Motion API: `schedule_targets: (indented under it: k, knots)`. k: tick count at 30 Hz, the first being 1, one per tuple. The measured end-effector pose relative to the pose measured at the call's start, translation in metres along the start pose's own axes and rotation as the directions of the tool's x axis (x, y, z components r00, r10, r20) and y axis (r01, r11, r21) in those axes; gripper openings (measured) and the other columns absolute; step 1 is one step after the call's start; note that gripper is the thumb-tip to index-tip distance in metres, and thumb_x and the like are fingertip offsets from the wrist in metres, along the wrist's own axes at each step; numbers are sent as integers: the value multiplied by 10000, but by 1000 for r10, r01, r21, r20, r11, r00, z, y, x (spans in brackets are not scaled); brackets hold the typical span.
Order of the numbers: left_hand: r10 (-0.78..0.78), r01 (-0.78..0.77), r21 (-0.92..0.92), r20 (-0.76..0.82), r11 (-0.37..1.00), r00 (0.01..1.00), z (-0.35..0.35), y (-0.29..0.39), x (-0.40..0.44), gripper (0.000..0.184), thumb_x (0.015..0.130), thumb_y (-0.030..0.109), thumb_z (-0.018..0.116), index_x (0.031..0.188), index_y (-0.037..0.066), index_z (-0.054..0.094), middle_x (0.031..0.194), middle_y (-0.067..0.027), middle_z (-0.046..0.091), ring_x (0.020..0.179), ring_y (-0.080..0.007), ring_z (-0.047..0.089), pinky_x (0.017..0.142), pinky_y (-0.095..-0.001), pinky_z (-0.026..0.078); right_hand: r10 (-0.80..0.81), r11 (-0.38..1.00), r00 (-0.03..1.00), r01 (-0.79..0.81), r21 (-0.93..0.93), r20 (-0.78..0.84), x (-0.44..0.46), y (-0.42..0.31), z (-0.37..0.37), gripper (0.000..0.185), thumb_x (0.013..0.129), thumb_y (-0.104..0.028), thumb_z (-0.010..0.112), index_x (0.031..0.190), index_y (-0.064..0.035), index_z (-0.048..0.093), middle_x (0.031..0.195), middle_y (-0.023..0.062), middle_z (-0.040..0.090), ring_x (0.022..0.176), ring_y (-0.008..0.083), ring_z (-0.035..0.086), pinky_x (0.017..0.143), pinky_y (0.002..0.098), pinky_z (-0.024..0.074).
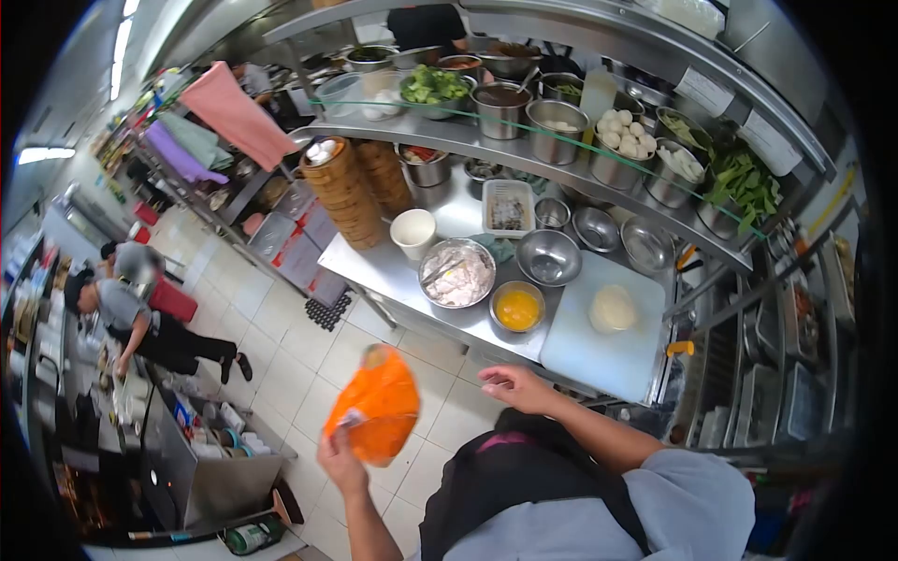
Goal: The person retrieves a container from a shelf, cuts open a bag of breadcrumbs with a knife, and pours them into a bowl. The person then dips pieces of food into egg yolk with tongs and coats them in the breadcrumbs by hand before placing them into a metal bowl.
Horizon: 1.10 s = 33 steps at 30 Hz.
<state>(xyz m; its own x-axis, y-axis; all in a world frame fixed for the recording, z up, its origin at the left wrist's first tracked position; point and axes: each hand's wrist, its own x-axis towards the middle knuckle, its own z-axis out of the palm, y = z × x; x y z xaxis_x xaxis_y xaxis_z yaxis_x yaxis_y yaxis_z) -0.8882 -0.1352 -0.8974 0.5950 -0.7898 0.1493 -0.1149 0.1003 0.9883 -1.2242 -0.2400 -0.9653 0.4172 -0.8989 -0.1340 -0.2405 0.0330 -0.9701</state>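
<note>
My left hand (344, 460) is closed on the lower left edge of an orange bag (376, 407), held up over the tiled floor. My right hand (514, 385) is apart from it, in front of the counter, fingers spread and nothing in them. Beyond it on the counter stand a bowl of yellow liquid (517, 307), a bowl of pale pinkish mixture (456, 273) with a utensil in it, and an empty steel bowl (548, 257). A round pale piece of dough (613, 309) lies on the white cutting board (599, 360).
Bamboo steamers (341, 196) and a white tub (412, 234) stand at the counter's left. A shelf (561, 159) above holds pots of vegetables and white balls. Two people (126, 313) are at the left, by another counter. Food containers line the right side.
</note>
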Motion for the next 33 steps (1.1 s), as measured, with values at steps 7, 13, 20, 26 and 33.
schedule_targets:
  k: [7,13,20,26,33]
  knots:
    - [-18,10,-47,-185,999,983,-64,-43,119,248,1055,191,570,1168,-16,646,1084,-52,685,954,-138,636,883,-298,503,-185,980,962,166,111,198,112,3,36,138,965,-116,579,1019,-20,662,1005,76,683,916,150,619,855,322,508]
    - [5,-7,-4,-344,1000,939,-102,-41,237,215,1060,156,559,1153,-16,650,1074,-37,675,964,-116,615,888,-287,493,-338,853,882,140,502,329,269,-46,60,201,994,-173,428,831,-61,462,970,92,597,950,190,584,916,346,454]
    - [17,-53,-93,-356,994,934,-99,-68,403,209,1058,143,557,1168,-12,644,1078,-39,681,962,-124,627,878,-285,508,-447,869,780,264,418,437,430,-140,87,328,1064,-244,363,836,-27,456,842,69,489,888,208,575,859,360,457]
    - [-11,3,-32,-261,999,965,-70,-179,591,210,1047,142,560,1146,-14,661,1053,-37,689,960,-119,622,878,-283,504,-316,948,850,264,179,422,507,-153,126,384,1070,-280,406,799,-20,486,796,86,533,818,197,567,789,347,458]
    - [-11,2,-136,-66,991,998,-18,-208,814,249,1059,197,553,1163,-7,651,1051,-29,670,955,-117,602,875,-288,489,-11,991,987,32,132,-160,517,-123,173,362,990,-172,592,667,-28,514,734,94,629,741,190,649,741,325,509]
